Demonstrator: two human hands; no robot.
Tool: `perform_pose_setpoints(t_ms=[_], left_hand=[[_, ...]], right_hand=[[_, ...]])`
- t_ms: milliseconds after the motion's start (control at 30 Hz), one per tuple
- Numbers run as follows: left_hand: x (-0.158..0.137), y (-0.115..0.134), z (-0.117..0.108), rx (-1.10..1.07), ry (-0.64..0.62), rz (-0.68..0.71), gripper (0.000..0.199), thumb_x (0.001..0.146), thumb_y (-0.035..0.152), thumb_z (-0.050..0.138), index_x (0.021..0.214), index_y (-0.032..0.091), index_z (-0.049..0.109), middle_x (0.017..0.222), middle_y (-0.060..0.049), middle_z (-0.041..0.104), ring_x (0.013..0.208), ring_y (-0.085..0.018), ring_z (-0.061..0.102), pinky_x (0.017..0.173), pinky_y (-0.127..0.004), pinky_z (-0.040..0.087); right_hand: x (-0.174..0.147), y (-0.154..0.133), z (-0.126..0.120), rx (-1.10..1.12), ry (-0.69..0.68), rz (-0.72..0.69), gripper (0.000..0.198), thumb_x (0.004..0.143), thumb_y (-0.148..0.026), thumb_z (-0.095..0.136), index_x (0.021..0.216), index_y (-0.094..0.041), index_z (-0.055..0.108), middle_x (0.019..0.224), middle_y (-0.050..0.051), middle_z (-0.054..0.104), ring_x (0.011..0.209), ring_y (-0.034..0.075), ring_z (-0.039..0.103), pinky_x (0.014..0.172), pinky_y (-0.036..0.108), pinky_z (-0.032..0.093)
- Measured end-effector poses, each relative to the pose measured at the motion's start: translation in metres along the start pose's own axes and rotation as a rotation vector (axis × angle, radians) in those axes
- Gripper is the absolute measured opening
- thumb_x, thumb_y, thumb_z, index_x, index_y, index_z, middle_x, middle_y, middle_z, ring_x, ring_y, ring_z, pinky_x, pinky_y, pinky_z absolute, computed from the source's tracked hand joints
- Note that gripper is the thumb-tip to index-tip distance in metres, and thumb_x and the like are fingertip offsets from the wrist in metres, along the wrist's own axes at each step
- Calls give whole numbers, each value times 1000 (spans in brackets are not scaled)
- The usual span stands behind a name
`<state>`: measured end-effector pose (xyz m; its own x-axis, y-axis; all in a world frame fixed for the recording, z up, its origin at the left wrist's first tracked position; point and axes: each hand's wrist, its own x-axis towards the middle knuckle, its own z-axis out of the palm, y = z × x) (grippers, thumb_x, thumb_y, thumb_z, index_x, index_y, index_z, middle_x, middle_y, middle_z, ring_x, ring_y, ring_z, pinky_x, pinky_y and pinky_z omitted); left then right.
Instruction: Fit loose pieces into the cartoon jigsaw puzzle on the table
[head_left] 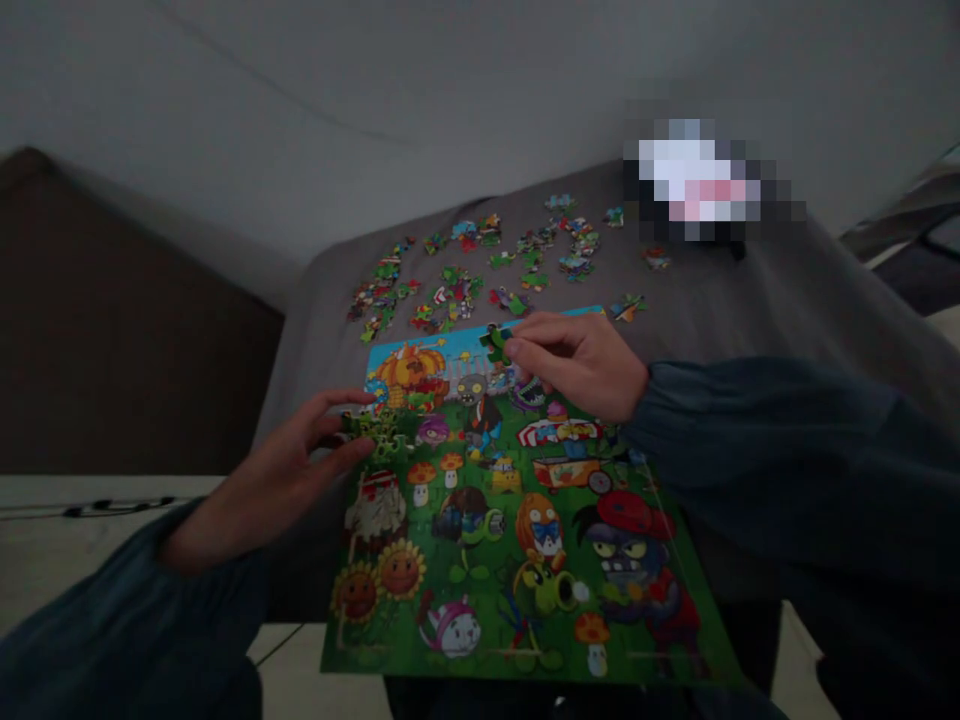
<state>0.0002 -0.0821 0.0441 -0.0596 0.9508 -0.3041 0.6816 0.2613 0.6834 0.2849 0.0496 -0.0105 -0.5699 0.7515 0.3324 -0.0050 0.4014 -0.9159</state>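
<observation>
A colourful cartoon puzzle board (465,560) lies before me, printed with zombies, plants, mushrooms and sunflowers under a blue strip of sky. My right hand (581,362) is closed in a pinch on one dark green jigsaw piece (495,344), over the board's upper part. At the board's left edge, my left hand (300,465) has its thumb and fingers around a small cluster of green jigsaw pieces (384,436). Whether that cluster rests on the board or is lifted off it, I cannot tell.
Loose jigsaw pieces (450,295) are scattered over the grey cloth (307,350) beyond the board. A blurred-out dark and white object (697,180) stands at the back right. Black cable (112,506) lies on the pale surface at left.
</observation>
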Motion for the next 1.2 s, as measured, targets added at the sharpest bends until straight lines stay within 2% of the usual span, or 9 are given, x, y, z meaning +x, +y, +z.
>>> perform_pose_setpoints(t_ms=[200, 367, 567, 800, 933, 1000, 1100, 1167, 1200], left_hand=[[1, -5, 7, 139, 1, -25, 54, 88, 49, 62, 129, 15, 51, 87, -7, 76, 80, -23, 74, 65, -28, 61], [4, 8, 11, 79, -47, -20, 44, 91, 37, 61, 132, 24, 50, 90, 4, 73, 82, -16, 71, 67, -22, 59], [14, -3, 11, 44, -44, -110, 58, 83, 45, 64, 132, 18, 47, 87, -2, 72, 76, -20, 69, 61, -30, 58], [10, -15, 11, 132, -45, -130, 64, 87, 55, 58, 139, 20, 44, 105, -7, 69, 88, -21, 66, 72, -33, 58], [6, -17, 8, 252, 22, -125, 70, 87, 60, 59, 142, 20, 46, 103, -6, 63, 92, -23, 62, 74, -33, 55], [0, -19, 3, 389, 82, -76, 68, 89, 63, 56, 142, 22, 47, 117, -8, 61, 105, -27, 61, 80, -36, 56], [-15, -24, 2, 660, 142, 112, 59, 97, 62, 43, 144, 27, 44, 153, -8, 44, 136, -34, 48, 108, -49, 48], [-28, -29, 11, 802, 141, 246, 64, 99, 61, 34, 154, 27, 32, 167, -9, 25, 149, -37, 34, 118, -57, 36], [-33, -32, 18, 861, 139, 294, 70, 100, 62, 31, 159, 26, 22, 170, -10, 18, 151, -39, 29, 118, -59, 36]], right_hand=[[0, 6, 3, -19, 2, -56, 29, 91, -32, 57, 70, -16, 68, 75, 3, 65, 67, 11, 56, 64, 27, 43], [1, 8, 4, -45, -28, -34, 32, 92, -36, 55, 71, -15, 68, 76, 4, 65, 68, 11, 56, 63, 27, 42], [1, 7, 4, -48, -54, -33, 32, 91, -34, 54, 68, -14, 64, 69, 0, 58, 61, 8, 49, 59, 24, 39], [0, 7, 5, -49, -82, -30, 32, 92, -32, 55, 66, -14, 61, 71, 2, 60, 62, 9, 51, 59, 25, 40], [0, 5, 5, -53, -86, -13, 29, 92, -30, 55, 69, -14, 63, 72, 2, 61, 62, 9, 51, 59, 24, 40], [0, 4, 4, -57, -84, -11, 29, 92, -29, 55, 69, -14, 64, 72, 2, 61, 63, 8, 51, 60, 23, 41], [0, 5, 4, -62, -81, -18, 30, 92, -29, 56, 68, -13, 63, 72, 2, 60, 63, 8, 50, 61, 24, 41], [0, 5, 4, -63, -79, -26, 30, 92, -29, 56, 67, -13, 63, 70, 2, 59, 62, 8, 50, 62, 24, 41], [0, 5, 4, -61, -78, -30, 30, 92, -29, 56, 67, -13, 63, 70, 2, 59, 62, 8, 50, 62, 24, 41]])
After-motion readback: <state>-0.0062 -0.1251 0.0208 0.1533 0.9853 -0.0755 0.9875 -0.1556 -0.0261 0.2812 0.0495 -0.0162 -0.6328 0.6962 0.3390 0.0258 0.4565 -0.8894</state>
